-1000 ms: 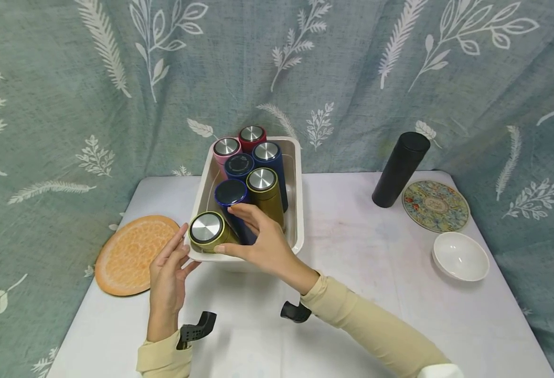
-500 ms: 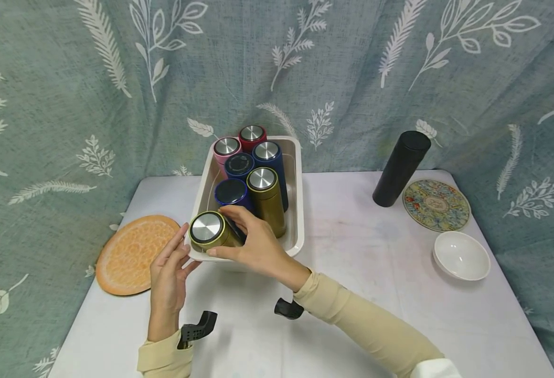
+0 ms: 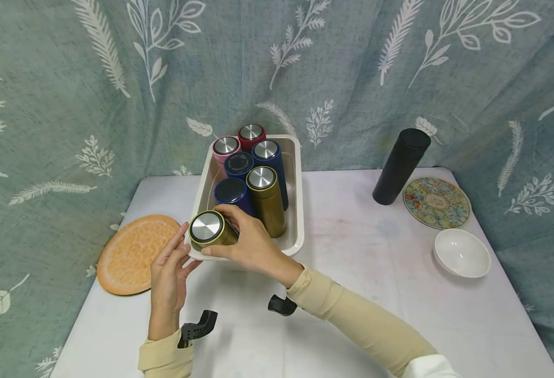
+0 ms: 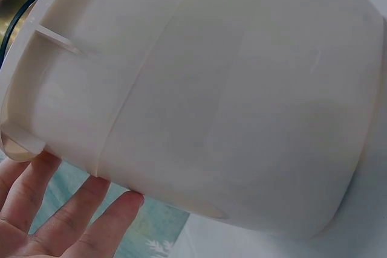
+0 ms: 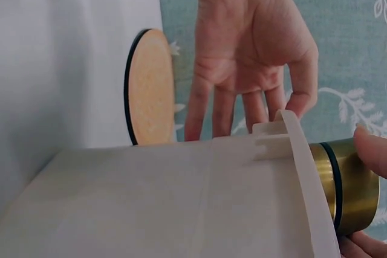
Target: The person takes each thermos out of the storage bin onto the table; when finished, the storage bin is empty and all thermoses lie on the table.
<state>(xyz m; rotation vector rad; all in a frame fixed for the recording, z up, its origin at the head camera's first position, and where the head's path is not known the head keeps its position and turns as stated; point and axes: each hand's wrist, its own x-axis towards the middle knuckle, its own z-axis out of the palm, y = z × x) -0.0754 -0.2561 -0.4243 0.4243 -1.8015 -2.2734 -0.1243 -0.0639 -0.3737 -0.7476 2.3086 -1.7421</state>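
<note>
At the near left corner of a cream-white rectangular plastic tub point(image 3: 299, 210) on a white-covered desk point(image 3: 352, 252), we see a person's two hands at work. The right hand point(image 3: 248, 239) wraps thumb and fingers around a squat-looking olive-gold metal flask point(image 3: 206, 228) with a silver-topped lid, which sits in that corner with its upper part above the rim; we cannot see its base. The left hand point(image 3: 168, 275) has its fingers mostly extended, their tips touching the outer wall and rim at the same corner.

Behind the gripped flask we count six more in the tub: a blue flask with a black lid point(image 3: 231, 192) and a second olive-gold flask point(image 3: 267, 205) just beyond, then a dark blue flask with a dark lid point(image 3: 239, 164) beside a navy flask with a silver lid point(image 3: 279, 170), and a pink flask point(image 3: 226, 147) and a red flask point(image 3: 252, 134) at the far end.

To the left lies an orange round mat point(image 3: 135, 254). At far right we find a matte black cylindrical flask point(image 3: 400, 168) beside a flower-patterned round mat point(image 3: 437, 202), with a glossy white bowl point(image 3: 461, 253) on their near side.
</note>
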